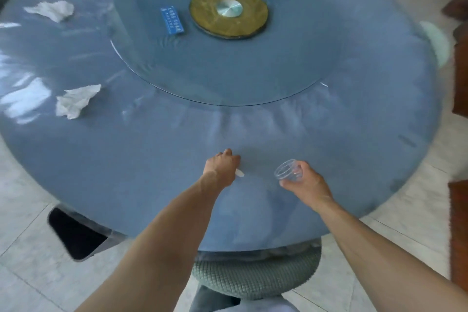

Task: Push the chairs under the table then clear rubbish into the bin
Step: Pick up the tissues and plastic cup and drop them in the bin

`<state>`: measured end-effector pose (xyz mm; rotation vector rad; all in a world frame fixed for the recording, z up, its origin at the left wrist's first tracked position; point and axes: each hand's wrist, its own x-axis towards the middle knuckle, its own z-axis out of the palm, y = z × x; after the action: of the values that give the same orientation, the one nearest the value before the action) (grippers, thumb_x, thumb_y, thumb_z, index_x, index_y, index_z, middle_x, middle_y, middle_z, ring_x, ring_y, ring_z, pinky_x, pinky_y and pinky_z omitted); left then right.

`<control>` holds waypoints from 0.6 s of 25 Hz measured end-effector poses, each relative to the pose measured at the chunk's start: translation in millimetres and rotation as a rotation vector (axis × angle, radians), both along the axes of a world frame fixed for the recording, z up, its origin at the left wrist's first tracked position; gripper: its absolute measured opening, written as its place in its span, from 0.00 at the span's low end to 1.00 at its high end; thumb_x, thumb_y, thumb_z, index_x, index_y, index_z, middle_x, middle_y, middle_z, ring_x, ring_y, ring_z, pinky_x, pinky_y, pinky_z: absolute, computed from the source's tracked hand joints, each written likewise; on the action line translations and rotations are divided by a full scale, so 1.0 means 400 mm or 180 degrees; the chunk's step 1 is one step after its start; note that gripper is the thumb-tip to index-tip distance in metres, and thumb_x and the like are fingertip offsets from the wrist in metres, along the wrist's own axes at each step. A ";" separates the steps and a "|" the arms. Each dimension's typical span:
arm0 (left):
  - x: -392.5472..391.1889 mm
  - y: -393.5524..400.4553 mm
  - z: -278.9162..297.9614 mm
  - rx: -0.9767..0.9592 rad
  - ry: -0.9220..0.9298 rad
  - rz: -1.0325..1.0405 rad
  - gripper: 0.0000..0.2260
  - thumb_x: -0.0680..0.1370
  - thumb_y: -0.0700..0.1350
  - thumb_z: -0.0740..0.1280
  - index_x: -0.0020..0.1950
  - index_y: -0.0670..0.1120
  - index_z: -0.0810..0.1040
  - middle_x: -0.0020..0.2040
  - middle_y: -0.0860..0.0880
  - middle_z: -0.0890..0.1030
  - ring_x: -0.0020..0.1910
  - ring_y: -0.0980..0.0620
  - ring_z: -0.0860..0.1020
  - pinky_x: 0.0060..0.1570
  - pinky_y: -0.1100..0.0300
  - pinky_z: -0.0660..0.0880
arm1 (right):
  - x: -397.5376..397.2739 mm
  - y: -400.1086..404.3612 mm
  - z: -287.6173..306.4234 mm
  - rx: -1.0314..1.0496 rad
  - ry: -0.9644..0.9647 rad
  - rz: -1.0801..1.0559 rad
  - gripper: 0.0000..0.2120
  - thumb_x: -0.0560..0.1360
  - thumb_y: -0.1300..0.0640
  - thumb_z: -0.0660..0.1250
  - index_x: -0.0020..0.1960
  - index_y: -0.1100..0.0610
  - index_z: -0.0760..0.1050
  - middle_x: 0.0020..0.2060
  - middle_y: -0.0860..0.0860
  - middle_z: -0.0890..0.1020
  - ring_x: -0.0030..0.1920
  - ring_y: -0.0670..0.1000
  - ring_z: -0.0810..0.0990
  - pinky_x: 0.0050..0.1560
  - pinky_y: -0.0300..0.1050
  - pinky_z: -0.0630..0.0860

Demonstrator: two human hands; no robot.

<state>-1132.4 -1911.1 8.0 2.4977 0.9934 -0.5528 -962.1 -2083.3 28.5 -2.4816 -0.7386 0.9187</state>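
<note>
Both hands work near the front edge of the round blue-grey table (126, 180).
Left hand (222, 168) pinches a small white scrap (239, 173); right hand (307, 181) grips a clear plastic cup (288, 170). 2 crumpled white tissues (76, 102) (52, 10) lie left; a grey-cushioned chair (255, 276) sits tucked under the rim.

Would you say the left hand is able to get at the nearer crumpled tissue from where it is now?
Probably yes. The nearer crumpled tissue lies in the open on the table, with nothing between it and the left hand. That hand's grip already seems to pinch a small white scrap, which may hinder it.
</note>
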 end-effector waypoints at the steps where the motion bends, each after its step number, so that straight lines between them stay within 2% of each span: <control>1: -0.026 -0.012 0.003 -0.0064 0.0017 0.0048 0.14 0.77 0.39 0.65 0.62 0.49 0.75 0.60 0.46 0.72 0.58 0.42 0.77 0.51 0.49 0.75 | -0.022 -0.003 0.001 -0.0004 0.0001 0.0015 0.25 0.65 0.47 0.77 0.59 0.48 0.72 0.55 0.47 0.81 0.54 0.52 0.81 0.55 0.46 0.76; 4: -0.126 -0.039 0.007 -0.0099 -0.0074 0.0245 0.13 0.76 0.37 0.62 0.58 0.49 0.75 0.58 0.48 0.73 0.50 0.41 0.79 0.42 0.53 0.72 | -0.102 0.002 0.013 0.0007 -0.0041 0.0099 0.27 0.66 0.46 0.76 0.62 0.49 0.72 0.57 0.47 0.80 0.56 0.52 0.80 0.55 0.46 0.75; 6: -0.210 -0.047 0.012 -0.0112 -0.0281 0.0509 0.12 0.77 0.37 0.61 0.58 0.49 0.75 0.57 0.48 0.74 0.48 0.41 0.79 0.40 0.54 0.70 | -0.160 0.021 0.021 0.0078 -0.0065 0.0209 0.28 0.67 0.47 0.76 0.64 0.49 0.72 0.57 0.46 0.80 0.57 0.52 0.80 0.55 0.45 0.74; 11: -0.498 -0.064 0.027 0.0013 -0.0676 0.1282 0.10 0.78 0.41 0.60 0.57 0.49 0.74 0.56 0.46 0.74 0.51 0.39 0.79 0.42 0.53 0.71 | -0.370 0.061 0.042 0.0206 -0.0066 0.0624 0.28 0.69 0.47 0.75 0.65 0.51 0.71 0.59 0.47 0.79 0.59 0.52 0.78 0.52 0.44 0.71; 15: -0.776 -0.116 0.074 0.0268 -0.0724 0.1786 0.10 0.79 0.42 0.59 0.58 0.48 0.74 0.56 0.46 0.75 0.51 0.39 0.79 0.45 0.51 0.72 | -0.578 0.083 0.062 0.0302 -0.0062 0.1017 0.28 0.69 0.48 0.75 0.66 0.52 0.70 0.62 0.49 0.78 0.60 0.54 0.77 0.56 0.46 0.72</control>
<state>-1442.9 -1957.7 37.5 2.1371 1.5583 -0.0526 -1193.1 -2050.1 53.1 -2.3323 -1.1817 0.9421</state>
